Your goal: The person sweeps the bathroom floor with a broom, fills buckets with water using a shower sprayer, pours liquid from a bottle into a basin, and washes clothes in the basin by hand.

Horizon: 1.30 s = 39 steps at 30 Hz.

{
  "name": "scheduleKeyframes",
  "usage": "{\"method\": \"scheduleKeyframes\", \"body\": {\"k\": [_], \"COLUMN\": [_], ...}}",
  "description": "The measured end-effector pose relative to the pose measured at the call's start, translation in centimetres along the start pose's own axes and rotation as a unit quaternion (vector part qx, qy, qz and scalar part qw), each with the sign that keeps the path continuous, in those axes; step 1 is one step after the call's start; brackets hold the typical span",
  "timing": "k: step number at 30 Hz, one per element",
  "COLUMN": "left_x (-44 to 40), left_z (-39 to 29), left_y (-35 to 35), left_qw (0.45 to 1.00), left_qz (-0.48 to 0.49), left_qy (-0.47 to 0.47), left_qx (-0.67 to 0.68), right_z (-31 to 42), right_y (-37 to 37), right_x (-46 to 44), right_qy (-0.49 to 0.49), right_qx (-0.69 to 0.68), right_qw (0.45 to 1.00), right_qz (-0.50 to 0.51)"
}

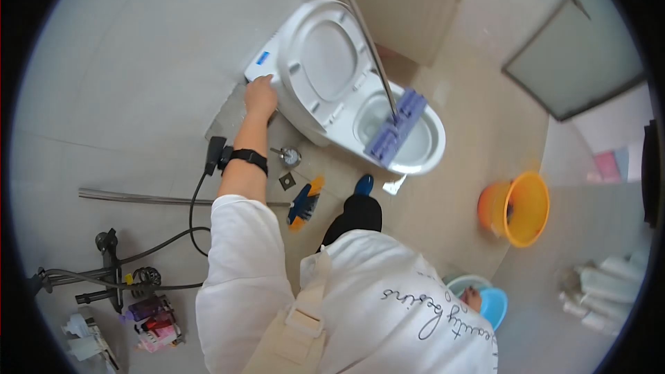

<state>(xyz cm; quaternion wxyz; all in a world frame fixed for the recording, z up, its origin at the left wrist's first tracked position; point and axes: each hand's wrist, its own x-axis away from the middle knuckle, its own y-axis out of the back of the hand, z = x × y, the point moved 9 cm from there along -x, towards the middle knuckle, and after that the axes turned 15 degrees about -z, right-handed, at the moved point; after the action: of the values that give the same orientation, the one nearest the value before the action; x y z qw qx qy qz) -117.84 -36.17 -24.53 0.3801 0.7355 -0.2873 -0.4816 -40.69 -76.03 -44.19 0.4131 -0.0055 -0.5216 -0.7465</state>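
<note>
L hand [260, 97] on tank [271, 55], R hand [471, 298] by basins [495, 305], both grips unclear; mop [396, 130] over bowl [436, 140]

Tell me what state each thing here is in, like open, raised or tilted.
Toilet lid: raised
Mop: slanted, head over the toilet bowl
Orange bucket: open-topped, uncovered
Black hose: looped
Black wrist strap: fastened
Beige strap's buckle: fastened
Left hand: at the toilet tank, grip unclear
Right hand: partly hidden, grip unclear
</note>
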Motion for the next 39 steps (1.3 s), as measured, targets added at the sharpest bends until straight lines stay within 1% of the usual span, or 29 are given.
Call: {"method": "scheduleKeyframes", "body": {"k": [2, 3, 5, 6, 7, 9, 11, 13, 14, 15, 16, 17, 18, 19, 20, 21, 22, 24, 25, 27, 28, 30, 31, 33, 34, 36, 37, 38, 39], "left_x": [-2.7, -4.1, -6.4, -7.5, -8.5, -9.5, -9.9, -10.5, -11.0, -11.3, -11.5, -11.8, -11.6, -12.0, -12.5, -12.6, -12.6, -12.8, -13.1, -13.4, -13.0, -12.9, -13.2, -13.9, -13.9, -14.0, -13.7, -13.9, -13.6], "left_z": [-0.9, -0.6, 0.6, 0.9, 1.4, -0.1, 0.1, -1.0, -1.2, -1.6, -2.0, -1.9, -2.2, -2.4, -2.2, -3.3, -4.1, -3.7, -4.0, -2.8, -3.1, -4.2, -4.0, -2.1, -1.8, 1.1, 2.5, 3.9, 3.8], "left_y": [-1.8, -2.5, -4.5, -5.3, -5.4, -6.5, -7.9, -9.3, -9.8, -9.8, -9.8, -10.5, -11.2, -11.3, -11.5, -10.9, -10.3, -10.6, -10.8, -11.6, -11.4, -10.6, -10.8, -12.6, -13.0, -13.6, -14.1, -13.8, -12.2], "left_qw": [0.996, 0.996, 0.995, 0.994, 0.994, 0.994, 0.993, 0.983, 0.983, 0.983, 0.983, 0.974, 0.961, 0.962, 0.963, 0.958, 0.948, 0.959, 0.957, 0.975, 0.973, 0.956, 0.954, 0.966, 0.964, 0.979, 0.979, 0.987, 0.990], "left_qz": [0.025, 0.022, 0.058, 0.084, 0.082, 0.104, 0.105, 0.088, 0.090, 0.093, 0.099, 0.132, 0.172, 0.180, 0.186, 0.139, 0.084, 0.076, 0.076, 0.109, 0.115, 0.113, 0.112, 0.195, 0.195, 0.198, 0.198, 0.141, 0.080], "left_qy": [-0.035, -0.021, 0.028, 0.050, 0.062, -0.032, -0.046, -0.140, -0.145, -0.148, -0.153, -0.166, -0.187, -0.175, -0.164, -0.230, -0.292, -0.265, -0.275, -0.191, -0.197, -0.263, -0.268, -0.162, -0.168, 0.001, -0.005, -0.046, -0.088], "left_qx": [-0.083, -0.080, -0.077, -0.046, -0.045, -0.025, -0.038, -0.079, -0.073, -0.055, -0.035, -0.077, -0.112, -0.106, -0.104, -0.099, -0.096, -0.063, -0.054, -0.041, -0.036, -0.068, -0.068, -0.059, -0.061, 0.041, 0.038, 0.056, 0.073], "right_z": [2.3, 3.3, 5.6, 6.9, 8.1, 8.8, 9.0, 8.2, 7.5, 14.3, 25.5, 28.2, 28.9, 28.9, 28.4, 28.7, 29.6, 30.0, 29.2, 26.2, 25.5, 24.3, 23.9, 22.5, 22.0, 21.3, 20.6, 20.0, 19.3], "right_y": [0.8, 1.4, 3.0, 3.4, 3.5, 3.8, 3.7, 2.9, 2.2, 2.3, 3.2, 2.8, 2.1, 1.6, 0.9, 0.2, -0.6, -2.1, -2.4, -4.6, -4.4, -5.1, -5.1, -4.7, -4.6, -4.2, -4.0, -3.9, -3.7], "right_x": [-1.8, -2.3, -4.1, -5.1, -6.3, -7.5, -8.5, -9.4, -10.0, -10.6, -2.7, -2.7, -3.5, -4.6, -5.3, -5.6, -4.4, -3.0, -3.3, -3.2, -2.6, -2.0, -1.9, -2.2, -2.4, -3.3, -4.0, -4.6, -5.2], "right_qy": [0.023, 0.030, 0.044, 0.052, 0.057, 0.056, 0.046, 0.028, 0.018, 0.011, 0.036, 0.061, 0.063, 0.068, 0.058, 0.076, 0.017, -0.019, -0.028, -0.035, -0.045, -0.084, -0.087, -0.105, -0.108, -0.094, -0.098, -0.101, -0.104], "right_qx": [0.012, 0.013, 0.019, 0.020, 0.020, 0.019, 0.017, 0.006, -0.002, -0.002, 0.013, 0.000, -0.017, 0.018, -0.022, -0.025, -0.024, -0.028, -0.032, 0.022, 0.022, 0.007, 0.003, 0.004, 0.000, -0.008, -0.012, -0.016, -0.023], "right_qw": [1.000, 0.999, 0.999, 0.998, 0.998, 0.998, 0.999, 0.999, 1.000, 1.000, 0.999, 0.998, 0.998, 0.998, 0.998, 0.997, 1.000, 0.999, 0.999, 0.998, 0.998, 0.995, 0.995, 0.994, 0.993, 0.995, 0.994, 0.994, 0.994], "right_qz": [0.002, 0.002, 0.003, 0.006, 0.010, 0.017, 0.023, 0.022, 0.020, 0.015, -0.024, -0.024, 0.001, 0.005, -0.003, -0.016, -0.008, -0.008, -0.017, 0.038, 0.035, 0.057, 0.056, 0.044, 0.045, 0.037, 0.039, 0.039, 0.040]}}
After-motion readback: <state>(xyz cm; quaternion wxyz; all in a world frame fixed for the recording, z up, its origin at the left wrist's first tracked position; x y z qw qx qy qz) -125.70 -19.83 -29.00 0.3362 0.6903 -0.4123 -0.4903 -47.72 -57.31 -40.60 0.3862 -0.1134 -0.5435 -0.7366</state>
